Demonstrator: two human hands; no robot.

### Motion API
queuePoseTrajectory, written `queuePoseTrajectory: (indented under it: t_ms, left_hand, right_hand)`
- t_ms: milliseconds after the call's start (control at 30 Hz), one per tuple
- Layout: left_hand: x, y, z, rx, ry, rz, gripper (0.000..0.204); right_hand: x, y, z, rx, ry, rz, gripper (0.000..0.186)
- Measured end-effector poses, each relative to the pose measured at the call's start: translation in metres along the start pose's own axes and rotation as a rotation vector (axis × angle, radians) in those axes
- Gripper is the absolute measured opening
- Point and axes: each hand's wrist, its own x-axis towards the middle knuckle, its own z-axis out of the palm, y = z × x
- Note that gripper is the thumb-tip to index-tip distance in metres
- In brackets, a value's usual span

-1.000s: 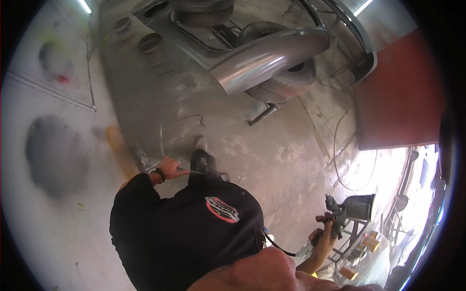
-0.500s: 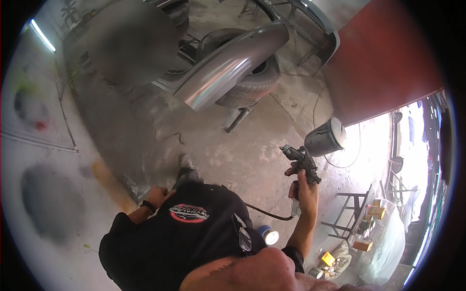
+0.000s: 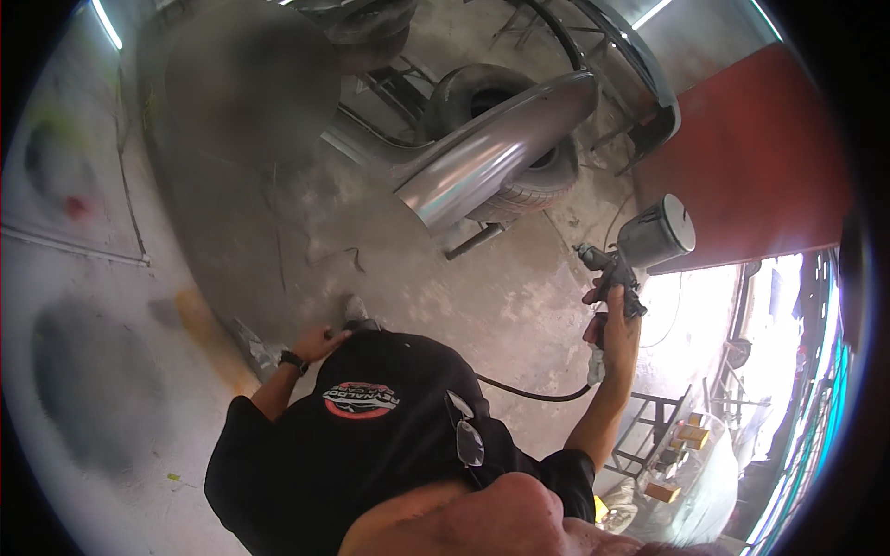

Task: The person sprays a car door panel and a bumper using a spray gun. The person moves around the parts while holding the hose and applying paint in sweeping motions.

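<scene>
Grasping spray gun (image 3: 621, 269) in right hand (image 3: 621, 322) (cannot tell hold of left hand (image 3: 320, 344)); might snag hose (image 3: 538, 398) by swinging wide.

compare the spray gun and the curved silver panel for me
The spray gun is held in the right hand, while the curved panel is in no hand. The spray gun is a compact tool with a cup and hose; the curved panel is long and smooth. The curved panel shows bright, glossy streaks, while the spray gun looks duller. Both have grey surfaces.
</scene>
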Motion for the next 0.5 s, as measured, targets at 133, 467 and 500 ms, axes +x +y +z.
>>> queuePoseTrajectory:
  t_ms: [133,467,500]
  left_hand:
    - [0.015,0.017,-0.037,0.030,-0.008,0.057,0.071]
    - [-0.010,0.042,-0.017,-0.083,0.206,-0.036,0.067]
    - [-0.013,0.045,-0.014,-0.085,0.215,-0.043,0.067]
  right_hand:
    - [0.035,-0.023,0.013,-0.049,0.064,-0.069,0.049]
    - [0.108,-0.081,0.049,-0.139,-0.130,-0.163,0.040]
    - [0.104,-0.089,0.058,-0.138,-0.246,-0.145,0.041]
